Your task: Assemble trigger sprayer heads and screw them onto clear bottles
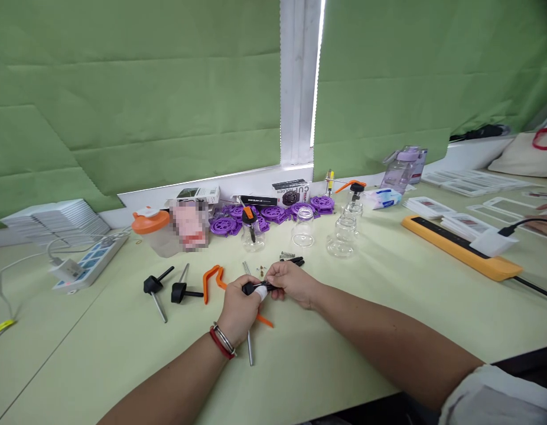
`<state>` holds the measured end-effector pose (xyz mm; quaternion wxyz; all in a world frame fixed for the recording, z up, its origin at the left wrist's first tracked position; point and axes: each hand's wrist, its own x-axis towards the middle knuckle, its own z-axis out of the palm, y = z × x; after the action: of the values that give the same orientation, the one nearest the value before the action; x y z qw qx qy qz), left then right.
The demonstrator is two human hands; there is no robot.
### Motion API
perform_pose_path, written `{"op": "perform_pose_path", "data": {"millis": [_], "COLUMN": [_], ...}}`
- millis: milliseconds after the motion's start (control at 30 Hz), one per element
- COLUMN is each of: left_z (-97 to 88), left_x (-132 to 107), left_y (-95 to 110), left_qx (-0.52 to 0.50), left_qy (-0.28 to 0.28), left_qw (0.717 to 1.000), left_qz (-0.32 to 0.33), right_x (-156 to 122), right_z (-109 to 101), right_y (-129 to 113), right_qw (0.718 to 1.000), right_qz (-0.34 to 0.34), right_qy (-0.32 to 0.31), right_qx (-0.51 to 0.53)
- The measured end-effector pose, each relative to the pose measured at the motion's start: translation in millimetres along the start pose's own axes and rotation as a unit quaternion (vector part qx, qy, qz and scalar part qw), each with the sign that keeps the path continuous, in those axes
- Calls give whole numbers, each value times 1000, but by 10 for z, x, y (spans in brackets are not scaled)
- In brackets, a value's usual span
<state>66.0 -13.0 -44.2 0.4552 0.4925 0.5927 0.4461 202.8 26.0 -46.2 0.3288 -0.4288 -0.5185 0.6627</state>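
My left hand (240, 301) is closed around a small black plastic part (248, 288), with a white covering on one finger or thumb. At that part's right end, my right hand (295, 284) has its fingers pinched together; any tiny piece between them is hidden. An orange lever (264, 320) and a metal tube (250, 348) lie by my left hand. Just beyond my hands are springs (287, 255), tiny brass-coloured pieces (261, 271) and black pieces (298, 261). To the left lie two black caps with tubes (153, 285) and more orange levers (210, 283).
Several glass bottles (303, 227) stand behind my hands, one with a black and orange top (250, 215). Purple plastic discs (224, 225) line the wall. A shaker cup (152, 227) and power strip (94, 262) sit left. An orange power strip (459, 245) and another person's hand (543, 221) are right.
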Motion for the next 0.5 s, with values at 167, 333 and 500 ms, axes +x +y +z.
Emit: {"op": "perform_pose_path", "data": {"millis": [167,333,500], "left_z": [-23,-48,-56], "left_x": [-8,-40,-83], "left_y": [29,71,85], "left_qx": [-29,-52,-60], "left_qy": [14,18,19], "left_qw": [999,997,996], "left_qz": [-25,-48,-60], "right_x": [20,32,-12], "right_z": [33,-15,-55], "right_y": [10,72,64], "right_qw": [999,986,963], "right_qz": [-17,-68,-103], "right_qy": [18,52,57], "right_qx": [-35,-143,-244]}}
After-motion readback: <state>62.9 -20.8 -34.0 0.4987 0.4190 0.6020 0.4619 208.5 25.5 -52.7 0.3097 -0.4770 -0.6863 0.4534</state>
